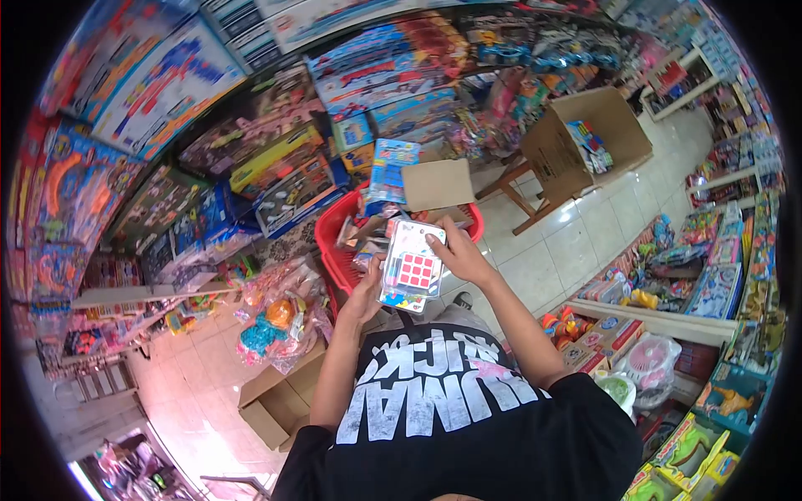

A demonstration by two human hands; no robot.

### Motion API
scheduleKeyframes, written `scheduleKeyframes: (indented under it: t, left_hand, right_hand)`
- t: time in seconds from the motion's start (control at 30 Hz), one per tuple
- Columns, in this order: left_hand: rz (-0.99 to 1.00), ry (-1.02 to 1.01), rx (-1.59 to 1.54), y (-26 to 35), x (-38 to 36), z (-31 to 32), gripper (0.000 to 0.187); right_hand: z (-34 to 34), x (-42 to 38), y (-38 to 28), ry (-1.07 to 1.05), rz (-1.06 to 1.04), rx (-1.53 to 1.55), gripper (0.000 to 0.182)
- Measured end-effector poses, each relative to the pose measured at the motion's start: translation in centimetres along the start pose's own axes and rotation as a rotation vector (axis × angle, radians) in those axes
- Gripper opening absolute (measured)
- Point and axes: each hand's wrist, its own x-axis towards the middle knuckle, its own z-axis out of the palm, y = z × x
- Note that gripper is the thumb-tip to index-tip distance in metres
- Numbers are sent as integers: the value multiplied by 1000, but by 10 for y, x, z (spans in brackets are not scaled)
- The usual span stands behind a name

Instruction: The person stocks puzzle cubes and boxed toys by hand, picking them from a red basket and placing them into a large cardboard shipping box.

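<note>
A packaged puzzle cube [415, 271] is held up in front of my chest, its red-squared side showing through the see-through front. My left hand [364, 294] is closed on the pack's left edge, fingers partly hidden behind it. On the opposite edge, my right hand [460, 254] grips the pack near its upper corner, thumb on the front. Just beyond the pack stands a red basket [332, 238] filled with mixed packages. A brown cardboard piece [438, 184] and a blue toy pack [390, 171] stick up from it.
An open cardboard box [551, 159] with colourful packs rests on a wooden stool [535, 219] at upper right. Another cardboard box [263, 409] lies on the tiled floor [192, 376] at lower left, near bagged toys [280, 321]. Loaded toy shelves [668, 317] line both sides.
</note>
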Motion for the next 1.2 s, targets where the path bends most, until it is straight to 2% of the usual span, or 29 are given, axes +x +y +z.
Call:
scheduleKeyframes:
  t: [0.07, 0.13, 0.2, 0.23, 0.33, 0.4, 0.47, 0.53, 0.63, 0.73, 0.8, 0.83, 0.97, 1.03, 1.2]
  left_hand:
    - [-83, 43, 95, -16, 17, 13, 69]
    - [-112, 33, 150, -29, 34, 33, 72]
    - [-223, 116, 300, -41, 48, 62, 76]
    - [-261, 141, 249, -50, 54, 70, 78]
    - [-274, 105, 278, -79, 71, 96, 68]
    - [-278, 67, 285, -97, 82, 111, 69]
    - [-265, -69, 250, -110, 92, 140, 72]
    - [-302, -56, 342, -126, 109, 168, 77]
    - [-313, -133, 370, -154, 128, 194, 87]
    - [-344, -220, 354, -183, 156, 215, 87]
    - [-370, -242, 388, -201, 171, 228, 83]
    - [-380, -224, 362, -209, 179, 235, 82]
    - [-427, -249, 323, -227, 200, 265, 77]
    - [-430, -288, 330, -236, 213, 275, 77]
    - [-535, -302, 396, -261, 254, 286, 75]
  right_hand:
    - [-22, -15, 4, 34, 5, -11, 36]
    - [-44, -31, 10, 62, -14, -232, 38]
    - [-66, -48, 14, 128, -42, -207, 39]
    - [-80, -58, 13, 123, 6, -239, 38]
    - [-114, -83, 21, 177, 65, -247, 37]
    - [-133, -101, 30, 236, 84, -223, 38]
    - [-152, -118, 41, 301, 95, -217, 38]
    - [-174, -133, 54, 324, 130, -238, 41]
    - [-206, -161, 68, 379, 186, -144, 41]
    - [-233, -187, 81, 494, 254, -105, 40]
    - [-243, -206, 101, 695, 191, 63, 36]
    - [-248, -214, 105, 789, 243, 168, 34]
    - [-251, -248, 141, 818, 311, 239, 35]
    - [-255, -259, 151, 634, 453, 513, 40]
    - [-269, -266, 178, 800, 393, 494, 40]
